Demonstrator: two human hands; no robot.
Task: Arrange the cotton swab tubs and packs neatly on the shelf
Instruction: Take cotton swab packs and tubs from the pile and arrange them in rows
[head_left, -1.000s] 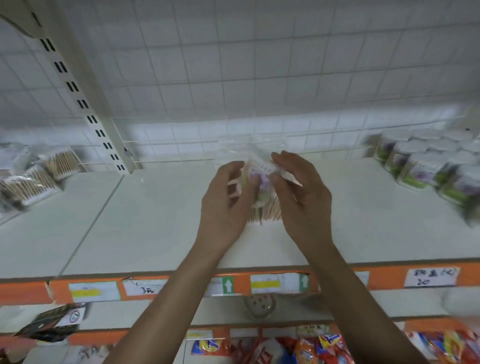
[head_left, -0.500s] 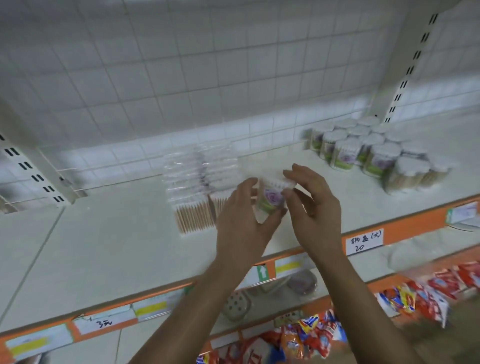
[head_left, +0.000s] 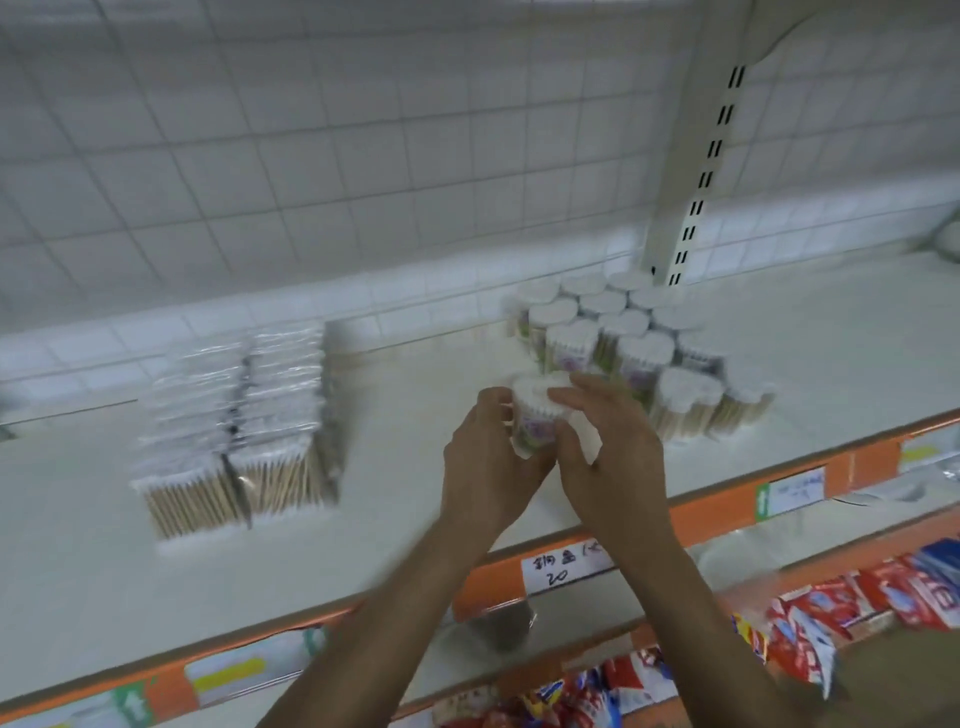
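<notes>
The white shelf (head_left: 405, 525) carries two groups, well apart. On the left, clear packs (head_left: 234, 415) stand in two close rows, running from back to front. On the right, round tubs (head_left: 623, 332) cluster upright, touching one another. An orange strip (head_left: 727, 512) with paper labels (head_left: 563, 566) edges its front.

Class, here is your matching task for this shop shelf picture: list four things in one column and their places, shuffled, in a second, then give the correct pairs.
Things
1. single tub
2. group of tubs
3. flat packs
4. red snack packets

Places
A. below the orange shelf edge, at the right
B. between the left hand and the right hand
C. left part of the shelf, in rows
D. back of the shelf, by the upright post

Pairs: 1-B, 2-D, 3-C, 4-A
</notes>
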